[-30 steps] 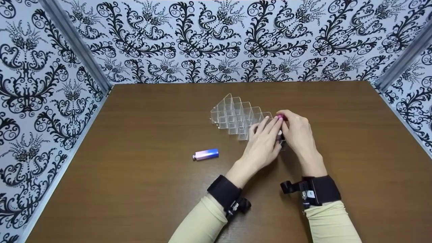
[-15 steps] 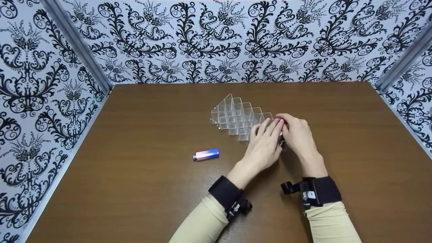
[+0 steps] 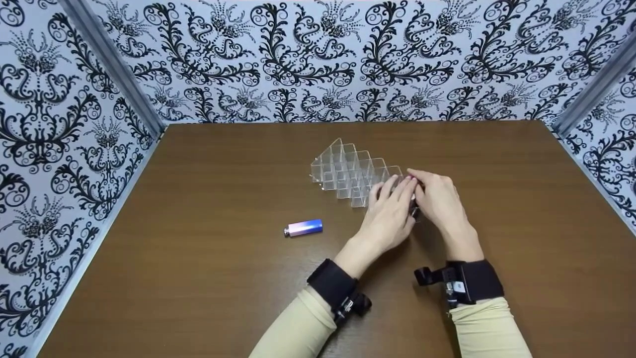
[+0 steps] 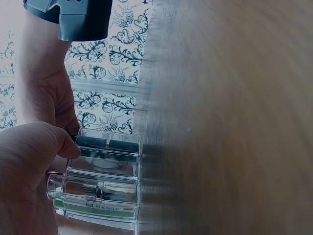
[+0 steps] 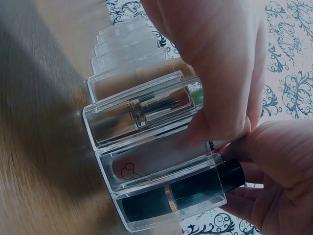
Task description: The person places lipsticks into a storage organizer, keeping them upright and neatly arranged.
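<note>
A clear tiered lipstick organizer (image 3: 348, 171) stands on the table, its right end under both hands. My left hand (image 3: 385, 214) grips that end, fingers over the top and thumb against the front. Beside it, my right hand (image 3: 442, 199) holds the upper end of a frosted lip gloss tube (image 5: 151, 156), whose body sits in a compartment. A sliver of its pink top (image 5: 220, 148) shows between the hands; the exact finger contact is partly hidden. On one side of it is a black tube (image 5: 190, 191), on the other a clear lip gloss tube (image 5: 142, 115).
A pink-to-blue lipstick (image 3: 304, 228) lies loose on the brown table (image 3: 223, 278), left of my left hand. A beige tube (image 5: 132, 82) occupies a further compartment. Patterned walls (image 3: 328, 59) border the table at the back and sides.
The pink top has sunk slightly and is now mostly covered by fingertips. Both hands have lowered a little with it. The organizer and the loose lipstick stay put.
</note>
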`<state>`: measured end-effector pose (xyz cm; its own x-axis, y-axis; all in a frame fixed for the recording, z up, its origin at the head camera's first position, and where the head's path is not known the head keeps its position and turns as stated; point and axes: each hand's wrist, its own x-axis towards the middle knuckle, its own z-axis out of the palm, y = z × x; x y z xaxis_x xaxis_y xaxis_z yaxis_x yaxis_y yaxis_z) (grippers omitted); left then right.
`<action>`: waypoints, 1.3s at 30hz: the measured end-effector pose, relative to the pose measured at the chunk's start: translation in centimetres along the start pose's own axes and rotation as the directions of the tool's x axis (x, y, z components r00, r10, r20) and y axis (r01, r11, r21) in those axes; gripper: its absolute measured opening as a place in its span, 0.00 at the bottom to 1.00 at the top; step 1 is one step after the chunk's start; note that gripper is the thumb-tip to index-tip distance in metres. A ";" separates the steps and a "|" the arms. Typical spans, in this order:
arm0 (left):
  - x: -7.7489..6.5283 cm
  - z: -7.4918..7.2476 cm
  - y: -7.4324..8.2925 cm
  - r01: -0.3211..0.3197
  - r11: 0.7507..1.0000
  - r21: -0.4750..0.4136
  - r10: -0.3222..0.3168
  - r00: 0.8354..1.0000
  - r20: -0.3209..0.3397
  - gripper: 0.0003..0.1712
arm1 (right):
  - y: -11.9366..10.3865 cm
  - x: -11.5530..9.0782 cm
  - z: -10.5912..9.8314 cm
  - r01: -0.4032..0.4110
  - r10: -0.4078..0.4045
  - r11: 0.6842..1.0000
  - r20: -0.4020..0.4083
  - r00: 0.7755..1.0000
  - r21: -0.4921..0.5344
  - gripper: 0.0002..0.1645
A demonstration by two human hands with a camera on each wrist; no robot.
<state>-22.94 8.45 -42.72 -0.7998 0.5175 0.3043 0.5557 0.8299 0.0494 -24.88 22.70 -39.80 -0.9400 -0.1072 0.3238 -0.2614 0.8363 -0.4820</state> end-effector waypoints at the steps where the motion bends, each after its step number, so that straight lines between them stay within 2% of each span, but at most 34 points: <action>1: 0.0 0.0 0.0 0.001 1.000 -0.004 -0.001 1.000 0.009 0.42 | 0.0 0.0 0.0 0.009 -0.009 1.000 0.003 1.000 -0.002 0.21; 5: -0.2 -0.2 0.1 0.000 1.000 0.002 -0.001 1.000 0.025 0.42 | 0.0 -0.1 0.1 0.029 -0.029 1.000 0.017 0.999 -0.003 0.19; 10: -0.4 -0.1 0.1 -0.007 1.000 0.007 0.007 1.000 0.009 0.42 | -0.1 -0.2 0.2 0.024 -0.024 1.000 0.032 0.999 0.006 0.20; 16: -0.7 -0.3 -0.2 -0.024 1.000 -0.015 0.023 0.999 -0.046 0.41 | -0.4 -0.4 -0.1 0.012 -0.013 1.000 0.030 0.999 0.028 0.20; 20: -0.9 -0.6 -0.6 -0.031 0.997 -0.069 0.024 0.994 -0.103 0.41 | -0.6 -0.5 -0.4 0.023 -0.023 0.999 0.003 1.000 0.038 0.19; 25: -1.0 -1.2 -1.4 -0.026 0.990 -0.141 0.003 0.987 -0.161 0.38 | -1.1 -0.4 -0.6 0.051 -0.049 0.998 -0.044 0.998 0.046 0.18; 32: -1.4 -2.6 -3.0 0.000 0.977 -0.215 -0.045 0.978 -0.203 0.38 | -2.5 -0.5 -0.6 0.125 -0.115 0.990 -0.140 0.984 0.071 0.16; 39: -2.4 -4.4 -5.1 0.001 0.961 -0.277 -0.074 0.964 -0.254 0.29 | -4.5 -0.8 -0.6 0.220 -0.195 0.965 -0.174 0.965 0.142 0.14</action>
<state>-22.84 2.06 -39.50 -0.7548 0.3850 0.5311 0.5964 0.7399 0.3112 -22.79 19.34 -37.36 -0.8185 -0.1730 0.5478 -0.4906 0.7068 -0.5098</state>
